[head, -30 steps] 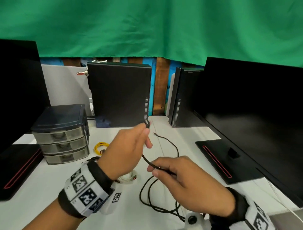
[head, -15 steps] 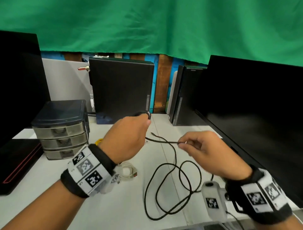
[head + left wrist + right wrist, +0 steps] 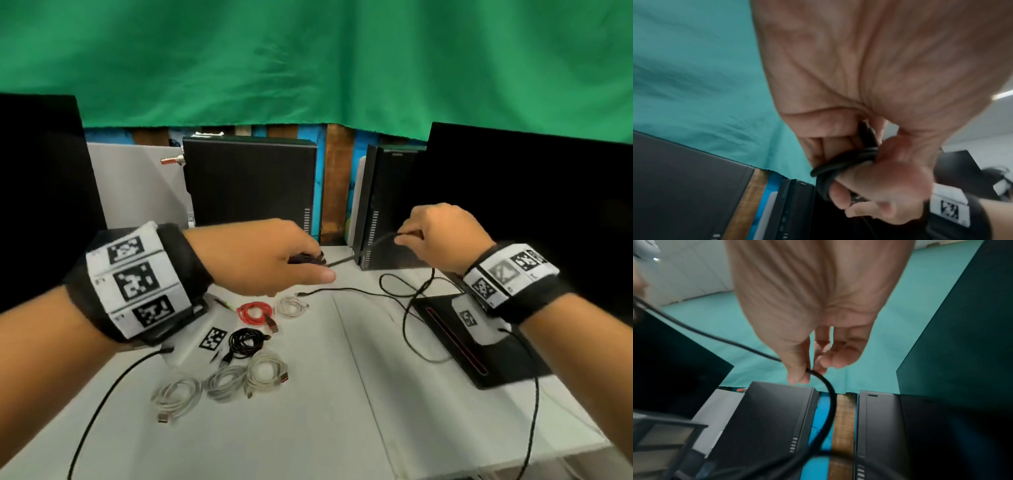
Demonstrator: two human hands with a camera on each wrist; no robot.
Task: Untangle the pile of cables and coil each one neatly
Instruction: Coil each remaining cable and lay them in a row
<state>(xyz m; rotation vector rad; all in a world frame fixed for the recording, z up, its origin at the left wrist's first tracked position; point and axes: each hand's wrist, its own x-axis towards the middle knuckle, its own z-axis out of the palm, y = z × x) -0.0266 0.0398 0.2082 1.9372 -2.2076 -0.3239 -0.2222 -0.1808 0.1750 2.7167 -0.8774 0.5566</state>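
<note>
Head view shows six coiled cables (image 3: 246, 349) on our desk (image 3: 325, 411), while our left hand (image 3: 267, 260) grips the black cable (image 3: 404, 308)'s started coil and our right hand (image 3: 438, 236) pinches its loose length.

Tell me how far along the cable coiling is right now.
Six coils already lie on the table: red cable, black coil and four pale coils. In hand: the left hand grips a few started loops of the black cable, the right hand pinches its strand. Left: the loose length on the table.
</note>
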